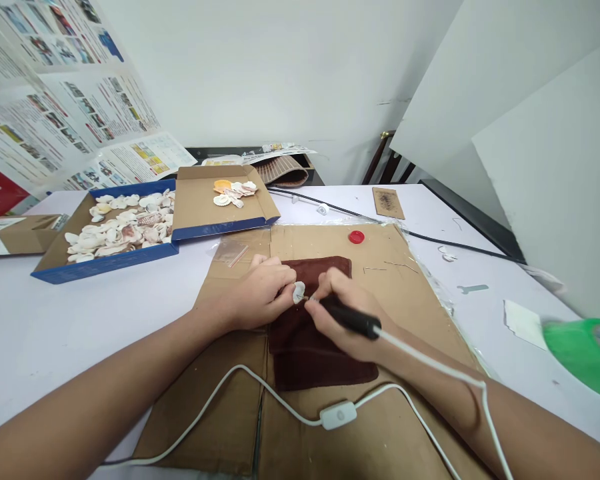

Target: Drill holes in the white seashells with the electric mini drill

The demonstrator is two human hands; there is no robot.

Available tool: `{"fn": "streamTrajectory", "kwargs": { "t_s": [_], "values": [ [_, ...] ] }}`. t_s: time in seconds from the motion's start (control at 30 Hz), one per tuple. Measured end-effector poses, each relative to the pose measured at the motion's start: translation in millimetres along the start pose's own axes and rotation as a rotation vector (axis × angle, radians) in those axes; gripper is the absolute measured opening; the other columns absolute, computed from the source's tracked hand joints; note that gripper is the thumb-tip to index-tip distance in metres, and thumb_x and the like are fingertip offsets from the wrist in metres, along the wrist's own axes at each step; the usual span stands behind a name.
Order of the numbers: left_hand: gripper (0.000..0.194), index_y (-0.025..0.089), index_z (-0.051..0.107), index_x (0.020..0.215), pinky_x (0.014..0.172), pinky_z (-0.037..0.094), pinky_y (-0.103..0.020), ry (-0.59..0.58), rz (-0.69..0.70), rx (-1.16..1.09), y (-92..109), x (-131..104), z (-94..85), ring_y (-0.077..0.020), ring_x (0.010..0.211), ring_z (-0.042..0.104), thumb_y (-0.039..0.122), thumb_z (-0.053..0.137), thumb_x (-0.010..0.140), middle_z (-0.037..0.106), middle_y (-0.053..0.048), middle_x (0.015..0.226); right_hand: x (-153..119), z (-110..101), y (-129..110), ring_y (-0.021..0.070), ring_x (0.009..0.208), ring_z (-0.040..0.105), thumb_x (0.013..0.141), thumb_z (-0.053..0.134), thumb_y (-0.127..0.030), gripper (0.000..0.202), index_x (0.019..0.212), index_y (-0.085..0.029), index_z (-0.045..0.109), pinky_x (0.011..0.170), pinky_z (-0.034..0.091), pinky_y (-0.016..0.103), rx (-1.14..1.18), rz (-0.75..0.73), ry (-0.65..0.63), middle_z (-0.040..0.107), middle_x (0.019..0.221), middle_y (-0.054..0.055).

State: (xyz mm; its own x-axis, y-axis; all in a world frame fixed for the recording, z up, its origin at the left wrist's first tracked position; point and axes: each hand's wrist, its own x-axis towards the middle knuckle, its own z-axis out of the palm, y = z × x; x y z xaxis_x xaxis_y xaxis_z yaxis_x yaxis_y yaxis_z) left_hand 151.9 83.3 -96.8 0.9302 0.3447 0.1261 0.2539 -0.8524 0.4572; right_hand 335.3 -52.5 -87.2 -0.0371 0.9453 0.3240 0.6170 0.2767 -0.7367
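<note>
Between the thumb and fingers of my left hand a small white seashell is pinched. My right hand grips a black-handled corded pen tool like a pencil, its thin tip at the shell's right edge; whether it touches, I cannot tell. From the handle's rear end runs a white cord with an inline switch. Both hands are above a folded dark brown cloth, which lies on a cardboard sheet.
An open blue box of shells stands at left, several more shells on its lid. A red cap, hex keys, a small wrench, a scorched cardboard piece and green tape lie ahead and right.
</note>
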Motion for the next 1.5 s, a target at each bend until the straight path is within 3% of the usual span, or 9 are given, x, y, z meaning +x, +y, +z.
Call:
{"fn": "streamTrajectory", "kwargs": {
  "t_s": [0.1,0.3,0.43,0.6,0.8,0.93,1.07,1.37,1.5],
  "values": [
    [0.036,0.022,0.042,0.073,0.078,0.033,-0.042,0.007,-0.005,0.007,0.6,-0.2,0.0,-0.0224,0.075,0.049,0.032,0.039,0.107,0.056,-0.003,0.072,1.6,-4.5,1.7,0.0155,0.067,0.056,0.094,0.065,-0.033,0.022,0.083,-0.026,0.047,0.061,0.045,0.027,0.083,0.100,0.050,0.061,0.075,-0.002],
    [0.036,0.022,0.038,0.072,0.076,0.033,-0.043,0.006,-0.003,-0.001,1.7,-1.2,-0.9,-0.0226,0.075,0.048,0.031,0.038,0.106,0.057,-0.003,0.072,0.8,-1.6,2.0,0.0140,0.060,0.049,0.090,0.064,-0.027,0.020,0.083,-0.026,0.046,0.058,0.038,0.028,-0.041,-0.076,-0.026,0.060,0.071,-0.003],
    [0.034,0.022,0.040,0.073,0.078,0.033,-0.044,0.020,0.000,0.008,2.3,-1.8,-0.8,-0.0227,0.075,0.048,0.031,0.039,0.106,0.058,-0.003,0.073,2.3,-5.9,2.6,0.0158,0.066,0.057,0.096,0.062,-0.031,0.018,0.084,-0.026,0.049,0.061,0.045,0.028,0.047,0.048,0.010,0.062,0.075,-0.001],
    [0.036,0.022,0.038,0.073,0.077,0.031,-0.043,-0.006,-0.007,-0.004,2.2,-1.8,-0.9,-0.0236,0.077,0.048,0.032,0.035,0.107,0.057,-0.004,0.074,0.0,1.2,4.0,0.0150,0.061,0.048,0.084,0.067,-0.021,0.024,0.077,-0.026,0.045,0.056,0.038,0.028,-0.125,-0.190,-0.004,0.055,0.070,-0.003],
    [0.036,0.022,0.039,0.074,0.079,0.030,-0.044,-0.020,-0.010,-0.013,1.5,-1.4,-1.2,-0.0234,0.077,0.047,0.035,0.034,0.107,0.055,-0.003,0.074,4.2,-6.7,12.7,0.0161,0.067,0.058,0.096,0.062,-0.029,0.018,0.083,-0.026,0.049,0.062,0.047,0.029,0.031,0.006,0.039,0.062,0.077,-0.001],
    [0.036,0.022,0.037,0.074,0.079,0.032,-0.045,-0.022,-0.011,-0.015,2.5,-1.7,-2.2,-0.0238,0.078,0.047,0.033,0.033,0.107,0.056,-0.004,0.074,-2.0,-1.8,8.7,0.0155,0.061,0.048,0.088,0.064,-0.021,0.027,0.075,-0.026,0.041,0.057,0.037,0.030,-0.187,-0.239,-0.018,0.051,0.066,-0.003],
    [0.035,0.022,0.038,0.075,0.078,0.032,-0.045,-0.020,0.000,-0.015,2.2,-2.0,-3.4,-0.0237,0.078,0.047,0.032,0.033,0.108,0.057,-0.004,0.076,1.5,10.2,3.6,0.0156,0.057,0.042,0.086,0.062,-0.017,0.022,0.074,-0.026,0.046,0.054,0.032,0.031,-0.286,-0.433,0.065,0.049,0.062,-0.004],
    [0.035,0.022,0.039,0.076,0.079,0.030,-0.043,0.001,0.049,-0.057,-0.5,-3.3,-1.1,-0.0231,0.078,0.047,0.032,0.034,0.109,0.055,-0.003,0.075,17.5,-3.4,16.3,0.0156,0.062,0.052,0.094,0.064,-0.034,0.028,0.075,-0.026,0.045,0.061,0.041,0.030,0.115,0.071,0.063,0.058,0.069,-0.003],
    [0.036,0.022,0.039,0.075,0.080,0.030,-0.043,0.008,0.040,-0.043,-1.0,-4.0,-0.1,-0.0228,0.077,0.047,0.031,0.033,0.109,0.056,-0.003,0.075,15.9,-5.4,31.6,0.0176,0.066,0.055,0.093,0.064,-0.042,0.029,0.077,-0.026,0.047,0.064,0.046,0.033,0.231,0.061,0.029,0.060,0.073,-0.001]
  ]
}}
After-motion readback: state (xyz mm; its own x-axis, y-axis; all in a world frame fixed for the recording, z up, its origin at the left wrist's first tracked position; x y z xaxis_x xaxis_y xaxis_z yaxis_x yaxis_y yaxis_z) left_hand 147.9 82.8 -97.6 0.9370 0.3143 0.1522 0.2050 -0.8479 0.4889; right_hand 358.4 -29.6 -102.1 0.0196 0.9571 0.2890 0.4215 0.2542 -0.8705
